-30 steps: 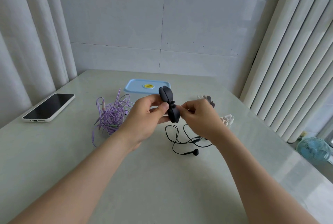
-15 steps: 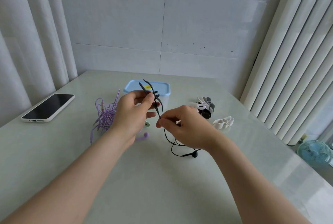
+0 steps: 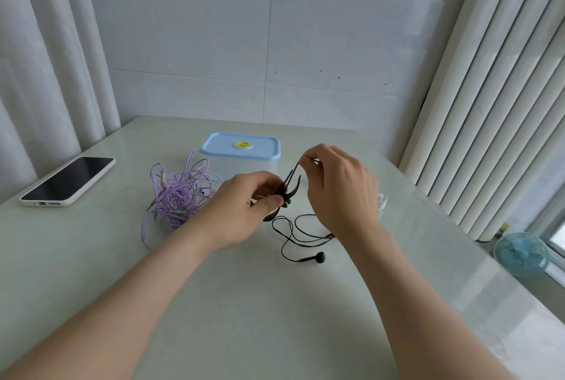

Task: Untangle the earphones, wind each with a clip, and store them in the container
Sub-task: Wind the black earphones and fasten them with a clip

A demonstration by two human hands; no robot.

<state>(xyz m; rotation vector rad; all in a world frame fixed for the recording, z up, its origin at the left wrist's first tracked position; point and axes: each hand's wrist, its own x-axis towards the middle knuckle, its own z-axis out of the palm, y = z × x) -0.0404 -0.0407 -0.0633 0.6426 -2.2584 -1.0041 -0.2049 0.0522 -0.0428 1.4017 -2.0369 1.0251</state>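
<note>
The pale table [image 3: 275,303] is filling the corner between tiled wall and curtains. The right hand [image 3: 339,187] has swung from below the clip [image 3: 290,191] up to its one o'clock, pinching the cord of the black earphones [image 3: 319,256]. The left hand [image 3: 244,211] is pinching the clip's waist. I'd say a winding turn is starting; most of the cord is lying loose at six. The container [image 3: 240,150], lid on, is waiting at twelve, purple earphones [image 3: 180,193] are tangled at ten, and the phone [image 3: 67,181] is at nine.
</note>
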